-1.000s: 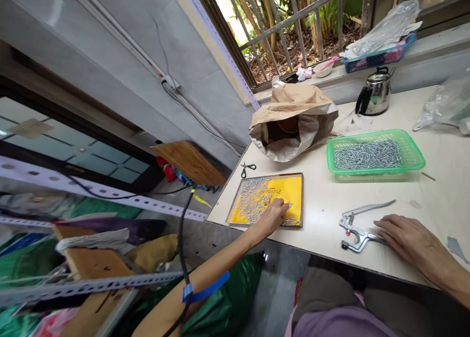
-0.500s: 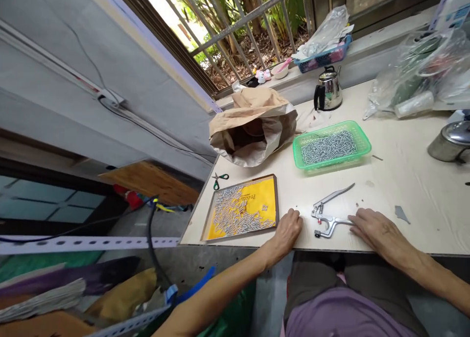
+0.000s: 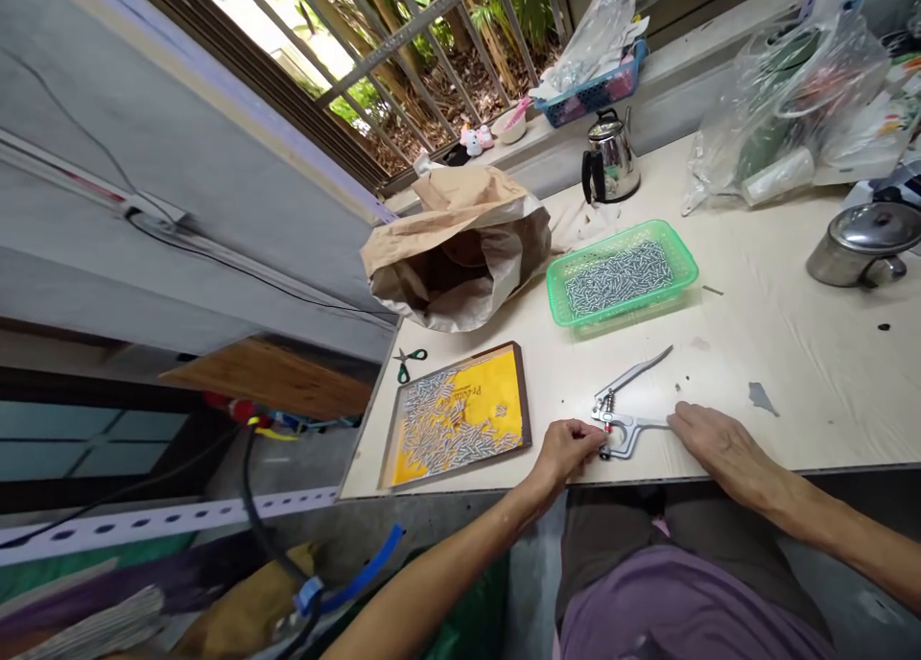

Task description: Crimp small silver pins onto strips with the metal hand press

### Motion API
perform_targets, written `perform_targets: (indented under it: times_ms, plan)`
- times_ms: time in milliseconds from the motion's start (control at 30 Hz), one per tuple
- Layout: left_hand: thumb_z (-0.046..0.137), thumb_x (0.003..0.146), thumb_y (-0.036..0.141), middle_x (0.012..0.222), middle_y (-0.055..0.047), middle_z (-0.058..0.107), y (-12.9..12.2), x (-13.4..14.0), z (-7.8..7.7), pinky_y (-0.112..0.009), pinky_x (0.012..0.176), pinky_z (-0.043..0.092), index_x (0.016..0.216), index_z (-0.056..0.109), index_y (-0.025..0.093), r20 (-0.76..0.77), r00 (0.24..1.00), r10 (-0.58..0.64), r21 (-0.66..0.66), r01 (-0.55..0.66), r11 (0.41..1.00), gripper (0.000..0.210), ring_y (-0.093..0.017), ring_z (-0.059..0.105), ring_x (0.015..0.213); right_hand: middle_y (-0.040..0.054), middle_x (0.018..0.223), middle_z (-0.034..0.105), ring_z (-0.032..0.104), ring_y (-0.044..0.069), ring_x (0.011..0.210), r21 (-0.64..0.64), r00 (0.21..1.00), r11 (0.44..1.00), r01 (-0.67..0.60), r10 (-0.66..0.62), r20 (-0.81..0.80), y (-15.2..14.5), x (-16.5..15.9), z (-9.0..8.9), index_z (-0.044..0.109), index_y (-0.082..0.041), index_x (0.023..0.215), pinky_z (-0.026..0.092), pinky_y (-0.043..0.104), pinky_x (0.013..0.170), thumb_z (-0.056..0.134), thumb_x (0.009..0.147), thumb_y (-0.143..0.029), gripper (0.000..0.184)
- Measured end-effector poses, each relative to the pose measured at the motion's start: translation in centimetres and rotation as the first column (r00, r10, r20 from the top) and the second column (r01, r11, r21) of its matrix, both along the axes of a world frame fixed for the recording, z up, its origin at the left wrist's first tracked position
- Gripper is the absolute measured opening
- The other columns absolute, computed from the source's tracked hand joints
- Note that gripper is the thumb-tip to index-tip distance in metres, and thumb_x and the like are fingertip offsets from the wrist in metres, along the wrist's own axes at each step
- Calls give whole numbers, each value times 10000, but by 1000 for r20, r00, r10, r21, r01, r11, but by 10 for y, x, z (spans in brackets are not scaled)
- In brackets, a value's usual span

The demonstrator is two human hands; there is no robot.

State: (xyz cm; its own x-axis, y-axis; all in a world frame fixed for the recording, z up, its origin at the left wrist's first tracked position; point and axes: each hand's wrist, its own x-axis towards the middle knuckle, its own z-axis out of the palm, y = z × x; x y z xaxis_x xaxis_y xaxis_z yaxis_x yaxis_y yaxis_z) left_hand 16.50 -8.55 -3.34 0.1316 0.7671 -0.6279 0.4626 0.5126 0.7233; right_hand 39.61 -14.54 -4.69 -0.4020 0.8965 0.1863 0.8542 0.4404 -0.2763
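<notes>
Silver spring-loaded pliers (image 3: 627,428) with a C-shaped jaw lie near the table's front edge, their upper handle raised and jaw facing left. My left hand (image 3: 567,451) is at the jaw, thumb and fingertips pinched together; anything between them is too small to make out. My right hand (image 3: 720,447) rests on the table with its fingers around the end of the lower handle. Left of my left hand lies a shallow tray (image 3: 525,401) with a yellow bottom, holding many small silvery metal pieces (image 3: 460,441). A green plastic basket (image 3: 680,269) behind the pliers holds similar pieces.
An open brown paper bag (image 3: 460,209) stands behind the tray, with green-handled scissors (image 3: 409,365) at the left edge. Farther back are a steel kettle (image 3: 615,156) and a clear plastic bag (image 3: 784,123). A lidded metal pot (image 3: 856,247) is at the right.
My left hand has moved right from beside the tray to the pliers' jaw, its fingers now pinched. My right hand stays at the handle. The view has shifted slightly.
</notes>
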Motion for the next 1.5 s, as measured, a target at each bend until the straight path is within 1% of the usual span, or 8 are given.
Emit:
perform_targets:
  times_ms: [400, 500, 567, 667, 933, 1100, 1367, 1500]
  plan:
    - [691, 694, 237, 395, 55, 469, 10, 8, 9, -183, 389, 325, 573, 605, 117, -164, 974, -156, -150, 131, 980, 191, -65, 424, 381, 31, 766, 548, 499, 155, 622, 40, 992, 997, 60, -64, 106, -1, -6, -10, 524, -199, 786, 337, 284, 557, 369, 768, 66, 308]
    - [682, 709, 230, 396, 60, 455, 10, 8, 11, -184, 389, 324, 587, 618, 116, -181, 969, -168, -159, 140, 977, 179, -64, 415, 384, 74, 924, 594, 557, 194, 774, -36, 995, 998, 60, -56, 84, 3, -1, -12, 564, -202, 915, 404, 296, 638, 493, 801, -62, 194]
    - [684, 714, 243, 402, 60, 446, 8, 7, 10, -183, 388, 318, 600, 634, 111, -178, 969, -172, -155, 145, 977, 181, -62, 407, 390, 142, 1190, 553, 537, 278, 1035, -66, 998, 997, 39, -36, 46, 11, 6, -9, 528, -205, 1142, 443, 364, 771, 632, 766, -221, 390]
    - [702, 703, 273, 407, 61, 439, 6, 5, 8, -180, 388, 306, 626, 657, 100, -168, 970, -174, -140, 151, 979, 195, -56, 387, 392, 194, 1460, 329, 297, 372, 1325, -128, 998, 992, -7, 15, 58, 31, 18, 2, 364, -204, 1367, 367, 495, 963, 755, 649, -396, 840]
    - [741, 655, 361, 416, 59, 455, 3, 2, 4, -185, 386, 299, 675, 672, 85, -154, 976, -151, -141, 130, 981, 285, -58, 391, 385, 250, 1386, 422, 269, 413, 1338, -272, 987, 960, -67, 104, 120, 68, 21, 12, 375, -99, 1380, 223, 598, 1051, 809, 505, -504, 1057]
    - [750, 636, 404, 422, 58, 456, 2, 2, 4, -187, 391, 301, 663, 665, 86, -160, 977, -143, -141, 121, 983, 330, -56, 390, 392, 207, 1415, 406, 254, 396, 1348, -247, 987, 964, -97, 126, 104, 68, 20, 9, 385, -153, 1377, 238, 562, 1054, 804, 528, -483, 1003]
    - [714, 661, 493, 429, 62, 438, -2, -2, -2, -199, 422, 326, 659, 623, 108, -159, 979, -131, -135, 110, 985, 395, -65, 396, 410, 160, 1114, 567, 515, 317, 1021, -266, 985, 962, -54, 95, 143, 64, 10, 28, 529, -111, 1175, 402, 441, 878, 826, 539, -348, 741]
    - [562, 808, 465, 555, 13, 520, -5, -6, 0, -228, 513, 403, 685, 623, 116, -321, 933, -161, 109, 206, 973, 375, -104, 479, 523, 121, 1010, 566, 511, 273, 928, -258, 987, 964, -58, 95, 131, 59, 9, 30, 587, -131, 1004, 423, 368, 778, 803, 603, -297, 485]
